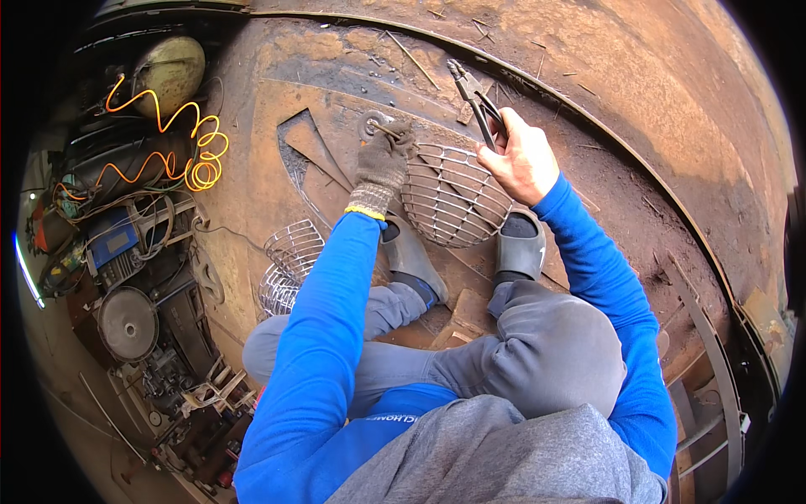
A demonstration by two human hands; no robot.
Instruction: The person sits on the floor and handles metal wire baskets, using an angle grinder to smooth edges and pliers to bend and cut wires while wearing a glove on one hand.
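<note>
My left hand (pixel 384 165), in a grey knitted glove with a yellow cuff edge, is closed at the left rim of a rounded wire basket (pixel 457 197). A short metal rod (pixel 385 131) pokes out past the gloved fingers; I cannot tell whether it belongs to the basket. The basket hangs tilted above the floor between my shoes, its mesh facing me. My bare right hand (pixel 527 160) grips a pair of dark-handled pliers (pixel 468 91) just beyond the basket's right side. The pliers' jaws point up and away, apart from the wire.
More wire baskets (pixel 294 245) lie at my left knee. Flat metal offcuts (pixel 315 147) and a small round disc (pixel 372 124) rest on the rusty floor ahead. Farther left are a coiled orange air hose (pixel 206 151), a blue machine (pixel 113 244) and a round metal plate (pixel 128 324). A curved metal strip (pixel 604 122) runs along the right.
</note>
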